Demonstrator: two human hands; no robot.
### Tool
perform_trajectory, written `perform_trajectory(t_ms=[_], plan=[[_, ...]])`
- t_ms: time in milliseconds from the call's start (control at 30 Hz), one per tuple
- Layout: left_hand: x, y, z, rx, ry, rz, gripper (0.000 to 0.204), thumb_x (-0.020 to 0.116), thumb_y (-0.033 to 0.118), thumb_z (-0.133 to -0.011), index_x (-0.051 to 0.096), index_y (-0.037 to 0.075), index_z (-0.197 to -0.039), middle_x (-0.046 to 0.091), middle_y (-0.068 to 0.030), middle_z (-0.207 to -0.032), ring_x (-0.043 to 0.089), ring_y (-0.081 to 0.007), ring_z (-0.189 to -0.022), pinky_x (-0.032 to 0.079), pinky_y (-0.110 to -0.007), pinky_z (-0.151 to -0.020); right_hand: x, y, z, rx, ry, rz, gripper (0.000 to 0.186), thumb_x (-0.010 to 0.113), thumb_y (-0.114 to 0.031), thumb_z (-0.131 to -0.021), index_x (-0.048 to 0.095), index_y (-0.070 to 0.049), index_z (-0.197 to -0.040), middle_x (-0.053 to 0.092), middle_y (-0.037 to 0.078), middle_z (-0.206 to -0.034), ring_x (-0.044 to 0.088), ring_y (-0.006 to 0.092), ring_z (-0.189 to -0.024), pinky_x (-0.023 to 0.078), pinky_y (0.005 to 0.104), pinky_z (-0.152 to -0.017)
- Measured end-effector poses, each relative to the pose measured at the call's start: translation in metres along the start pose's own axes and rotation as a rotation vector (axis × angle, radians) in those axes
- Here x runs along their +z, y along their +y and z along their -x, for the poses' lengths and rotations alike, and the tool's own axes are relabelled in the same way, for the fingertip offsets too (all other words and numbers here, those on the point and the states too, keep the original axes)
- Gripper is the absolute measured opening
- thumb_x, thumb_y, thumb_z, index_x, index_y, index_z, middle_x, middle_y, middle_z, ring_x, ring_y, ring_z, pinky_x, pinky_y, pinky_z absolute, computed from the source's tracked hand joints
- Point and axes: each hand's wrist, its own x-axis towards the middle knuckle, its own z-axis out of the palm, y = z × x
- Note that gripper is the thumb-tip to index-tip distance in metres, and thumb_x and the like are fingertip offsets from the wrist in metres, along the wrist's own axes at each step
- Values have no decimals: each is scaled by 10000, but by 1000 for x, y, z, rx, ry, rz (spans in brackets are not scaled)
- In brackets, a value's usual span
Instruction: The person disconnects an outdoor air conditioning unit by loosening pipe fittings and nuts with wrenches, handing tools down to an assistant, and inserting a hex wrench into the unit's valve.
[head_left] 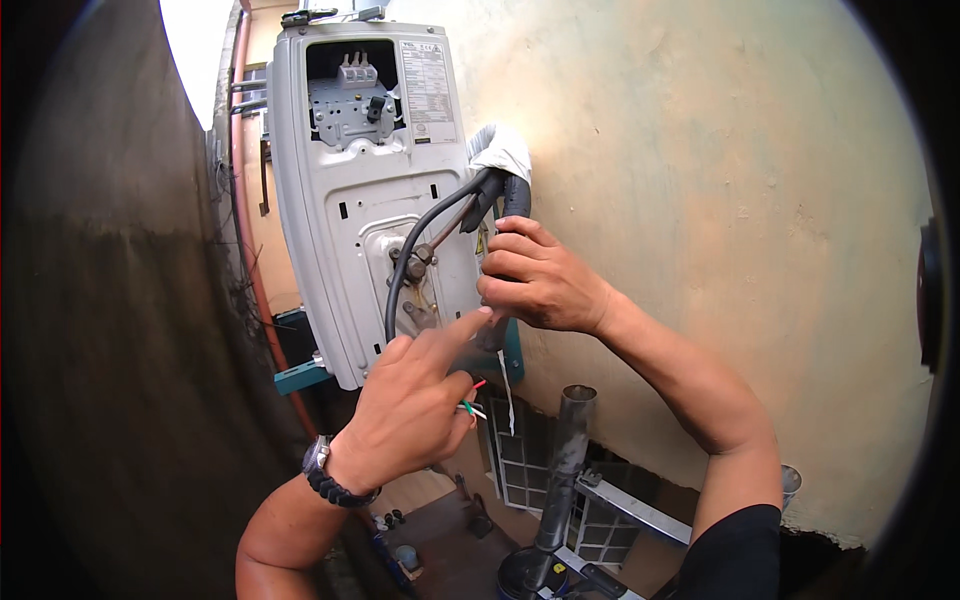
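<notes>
A grey outdoor air-conditioner unit hangs on the wall, its upper terminal opening uncovered. My right hand is closed around a black foam-insulated pipe, which comes down from a white wrapping. A black cable loops from that wrapping down behind my left hand. The left hand's index finger stretches toward the pipe below my right hand; its other fingers curl around the cable. Red, green and white wire ends stick out beside them. A thin copper pipe runs to the unit's brass valve.
A teal bracket supports the unit. Below stand a metal pole, a ladder-like metal rail and a black bucket. A dark wall rises close on the left, a beige wall on the right.
</notes>
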Motion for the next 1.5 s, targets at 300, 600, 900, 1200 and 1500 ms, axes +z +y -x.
perform_trajectory(t_ms=[300, 600, 900, 1200, 1500], plan=[[14, -12, 15, 76, -130, -184, 100, 755, 170, -746, 703, 86, -762, 618, -35, -1016, 594, -175, -881, 395, -353, -813, 16, 1, 4, -3, -46, 43, 277, 731, -376, -863, 570, -154, -903, 556, 15, -926, 601, 212, -1038, 409, 452, -1131], [24, -17, 17, 134, -138, -338, 122, 723, 195, -748, 640, 127, -690, 525, -20, -792, 556, -171, -788, 382, -340, -787, 30, 5, 3, -4, -123, 123, 191, 686, -323, -871, 570, -171, -875, 554, -3, -896, 593, 195, -1011, 401, 407, -1079], [30, -21, 18, 136, -166, -391, 101, 692, 185, -741, 627, 137, -680, 494, -22, -788, 541, -167, -797, 374, -333, -797, 41, 5, -1, 28, -160, 139, 198, 726, -289, -811, 588, -160, -873, 567, 11, -890, 599, 198, -973, 415, 413, -1018], [19, -21, 19, 164, -233, -364, 37, 668, 139, -763, 658, 108, -780, 522, -13, -855, 551, -164, -852, 384, -328, -839, 53, 2, -20, 107, 8, 117, 276, 724, -427, -829, 648, -162, -821, 587, 11, -841, 574, 214, -889, 423, 398, -917], [-72, -29, -9, 206, -436, 285, 380, 674, 79, -843, 698, 2, -1214, 688, -106, -1276, 646, -279, -1140, 490, -390, -1002, 57, 4, -20, 58, 27, 112, 297, 700, -428, -856, 607, -146, -836, 552, 16, -779, 578, 220, -803, 438, 394, -852]])
